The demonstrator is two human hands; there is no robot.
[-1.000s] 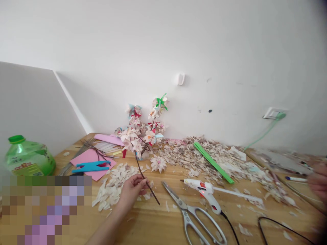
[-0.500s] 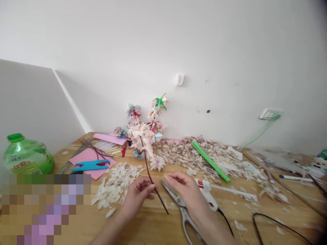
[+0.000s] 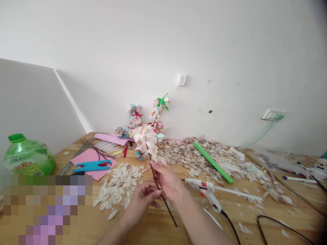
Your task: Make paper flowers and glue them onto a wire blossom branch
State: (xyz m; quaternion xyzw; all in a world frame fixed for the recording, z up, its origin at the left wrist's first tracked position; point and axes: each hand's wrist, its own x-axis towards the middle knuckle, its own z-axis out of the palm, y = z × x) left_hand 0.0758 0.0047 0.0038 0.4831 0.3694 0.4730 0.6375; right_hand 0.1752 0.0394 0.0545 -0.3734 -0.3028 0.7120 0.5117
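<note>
My left hand (image 3: 148, 196) pinches the lower part of a thin brown stem between thumb and fingers. At the top of this flower branch (image 3: 145, 137) is a cluster of pale petal blossoms, and its bare end slants down to the right. Higher on the stem, just under the lowest blossom, my right hand (image 3: 167, 178) is closed round it; its fingertips are partly hidden. Under my right forearm lie the scissors, with only a curve of the handle (image 3: 214, 218) showing. A white hot glue gun (image 3: 208, 190) with a red light rests to the right, a glue stick in its back.
Loose pale petals (image 3: 120, 183) lie left of my hands, and a larger dried heap (image 3: 186, 154) spreads along the wall. Behind stand more flower stems (image 3: 161, 103). Green strips (image 3: 213, 162), pink paper (image 3: 97, 175), a blue plastic piece (image 3: 92, 165) and a green bottle (image 3: 29, 154) are around.
My right hand has moved left from above the scissors and closed on the stem below the blossoms. The branch has shifted slightly right and turned, its lower end dropping.
</note>
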